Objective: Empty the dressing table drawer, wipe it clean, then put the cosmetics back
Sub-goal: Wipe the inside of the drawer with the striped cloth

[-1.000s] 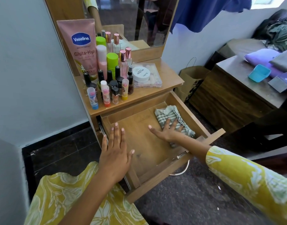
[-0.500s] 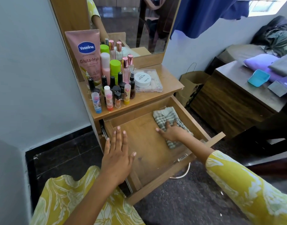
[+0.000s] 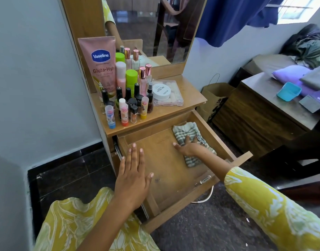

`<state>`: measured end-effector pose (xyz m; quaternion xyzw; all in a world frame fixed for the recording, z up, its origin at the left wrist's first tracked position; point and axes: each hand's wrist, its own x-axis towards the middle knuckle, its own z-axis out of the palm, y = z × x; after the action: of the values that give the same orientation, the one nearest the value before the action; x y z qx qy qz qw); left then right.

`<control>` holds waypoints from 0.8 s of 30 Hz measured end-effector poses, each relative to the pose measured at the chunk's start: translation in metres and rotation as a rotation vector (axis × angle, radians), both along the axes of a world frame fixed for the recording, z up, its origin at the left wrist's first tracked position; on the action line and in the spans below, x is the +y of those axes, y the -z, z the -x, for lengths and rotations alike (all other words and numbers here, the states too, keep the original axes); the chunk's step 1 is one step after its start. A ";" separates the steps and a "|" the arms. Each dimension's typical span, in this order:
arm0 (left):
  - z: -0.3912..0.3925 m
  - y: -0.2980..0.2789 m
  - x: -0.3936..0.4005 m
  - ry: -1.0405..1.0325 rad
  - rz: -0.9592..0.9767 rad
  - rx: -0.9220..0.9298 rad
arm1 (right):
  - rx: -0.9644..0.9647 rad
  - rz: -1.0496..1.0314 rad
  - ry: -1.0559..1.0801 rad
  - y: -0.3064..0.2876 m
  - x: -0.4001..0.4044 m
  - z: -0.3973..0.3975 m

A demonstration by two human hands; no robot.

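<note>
1. Right hand point(image 3: 189, 148): fingers spread flat, palm down, pressing the checked cloth point(image 3: 192, 140) onto the drawer floor; nothing gripped or pinched.
2. Cloth is crumpled, lying in the drawer's far right part, against the right wall.
3. Left hand point(image 3: 133, 180): fingers straight and close together, thumb out, palm down over the drawer's left wall; holds nothing. Cannot tell if it touches the wood.
4. Drawer point(image 3: 175, 178) is pulled fully out; only the cloth is inside, with a few dark marks on the floor.
5. Cosmetics point(image 3: 127, 102) stand packed on the dressing table top point(image 3: 190, 98), left side: pink Vaseline tube point(image 3: 99, 64), green-capped bottles, small dark bottles, lip balms in front.
6. White round jar point(image 3: 161, 91) sits on a clear flat case point(image 3: 173, 98) just right of them.
7. Mirror point(image 3: 152, 28) behind.
</note>
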<state>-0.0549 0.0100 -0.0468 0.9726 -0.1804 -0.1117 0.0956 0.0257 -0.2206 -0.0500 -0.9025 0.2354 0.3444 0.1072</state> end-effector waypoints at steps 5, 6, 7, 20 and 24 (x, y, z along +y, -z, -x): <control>0.000 0.000 0.000 0.000 0.009 -0.009 | -0.235 -0.037 -0.054 0.020 0.013 -0.013; 0.000 0.000 0.001 0.001 0.011 -0.009 | -0.272 -0.028 -0.074 0.022 0.013 -0.014; -0.001 0.000 0.001 0.005 0.012 -0.007 | -0.293 -0.022 -0.087 0.023 0.012 -0.014; -0.001 0.001 0.001 0.012 -0.013 -0.011 | -0.355 0.029 -0.668 0.018 0.089 0.014; -0.003 -0.003 0.003 0.026 -0.022 0.022 | -0.425 -0.016 -0.684 -0.009 0.081 0.016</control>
<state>-0.0521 0.0125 -0.0439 0.9698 -0.1906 -0.1255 0.0856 0.0095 -0.1400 -0.0412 -0.9790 -0.1086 0.1679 0.0396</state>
